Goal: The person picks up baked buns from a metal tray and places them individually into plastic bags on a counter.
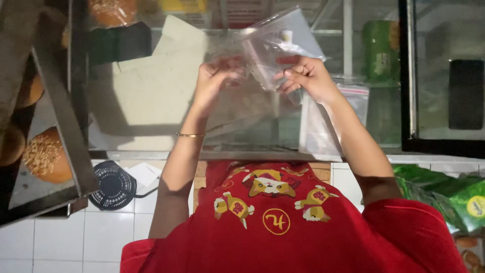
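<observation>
Red shirt (283,227) nearest, soft cloth with printed cartoon dogs. Both forearms reach up and away, elbows bent; thin gold bangle (190,134) on left wrist. Left hand (214,78) with fingers curled, grip pinched on clear plastic bag (275,48). Right hand (305,76) likewise clamped on the bag's other edge, knuckles toward camera. Bag thin, glossy, crinkled, held up between hands over the glass surface (151,101). More flat clear bags (323,126) lie below right hand. Seeded buns (45,156) at left, round, brown.
</observation>
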